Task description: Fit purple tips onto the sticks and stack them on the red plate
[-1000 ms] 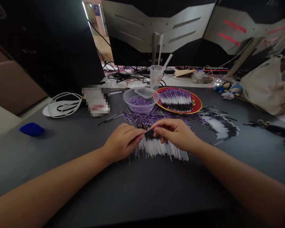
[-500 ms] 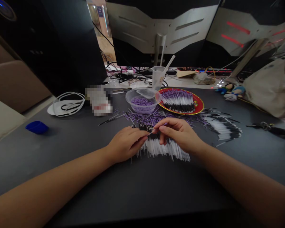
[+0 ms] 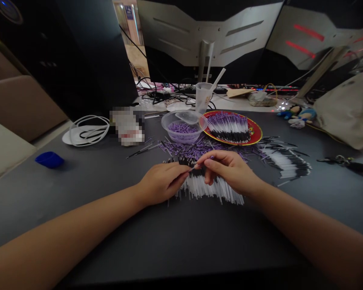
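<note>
My left hand (image 3: 160, 184) and my right hand (image 3: 228, 169) meet over a pile of thin white sticks with black tips (image 3: 208, 190) on the dark desk. Both hands pinch the ends of one thin stick (image 3: 196, 166) between thumb and forefinger; a small purple piece shows at my right fingertips. Loose purple caps (image 3: 193, 150) lie scattered just beyond the hands. A clear plastic bowl (image 3: 181, 131) holds more purple caps. A red plate (image 3: 254, 131) carries a row of capped sticks.
Another heap of black-and-white sticks (image 3: 286, 161) lies to the right. A clear cup with a straw (image 3: 203, 96), monitor backs, cables, a white coiled cord (image 3: 86, 131), a blue cap (image 3: 49, 159), a cloth bag (image 3: 347, 110) and keys (image 3: 345, 162) ring the desk.
The view shifted slightly, so everything sits a little to the right. My right hand let go of a black-tipped bunch and now pinches a single stick with my left hand.
</note>
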A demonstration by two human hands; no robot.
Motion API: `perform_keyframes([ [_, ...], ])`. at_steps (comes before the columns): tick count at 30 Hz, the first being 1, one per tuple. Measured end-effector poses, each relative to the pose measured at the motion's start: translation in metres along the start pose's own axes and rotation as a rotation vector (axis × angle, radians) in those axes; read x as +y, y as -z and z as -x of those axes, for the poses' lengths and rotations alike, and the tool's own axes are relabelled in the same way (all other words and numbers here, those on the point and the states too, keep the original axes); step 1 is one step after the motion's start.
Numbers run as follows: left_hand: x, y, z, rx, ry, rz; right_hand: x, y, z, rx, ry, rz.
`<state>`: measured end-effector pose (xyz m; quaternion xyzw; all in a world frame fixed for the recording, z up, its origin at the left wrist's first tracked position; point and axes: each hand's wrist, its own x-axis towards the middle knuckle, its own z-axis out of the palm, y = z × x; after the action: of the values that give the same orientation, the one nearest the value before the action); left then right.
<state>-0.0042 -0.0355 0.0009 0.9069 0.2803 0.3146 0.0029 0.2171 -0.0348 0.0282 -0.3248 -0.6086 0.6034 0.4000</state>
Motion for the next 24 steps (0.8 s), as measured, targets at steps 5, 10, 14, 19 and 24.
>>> perform_keyframes([
  [5, -0.001, -0.0003, -0.0004, -0.014, 0.004, -0.008, -0.0013, -0.0003, 0.0001, 0.012, 0.015, 0.044],
  [10, -0.0008, 0.0005, -0.0003, -0.029, 0.001, -0.002, -0.0008, -0.0009, -0.0002, 0.012, 0.003, 0.033],
  [14, -0.0002, 0.0012, -0.0004, -0.032, -0.002, -0.021, 0.0025, 0.001, -0.0014, -0.006, -0.028, -0.025],
  [19, -0.0003, 0.001, -0.0003, -0.052, 0.016, -0.012, 0.0037, 0.0026, -0.0017, -0.012, -0.025, 0.001],
  [24, 0.0049, -0.0005, 0.0007, -0.032, 0.041, -0.001, 0.0007, -0.002, 0.0012, -0.065, 0.007, 0.162],
])
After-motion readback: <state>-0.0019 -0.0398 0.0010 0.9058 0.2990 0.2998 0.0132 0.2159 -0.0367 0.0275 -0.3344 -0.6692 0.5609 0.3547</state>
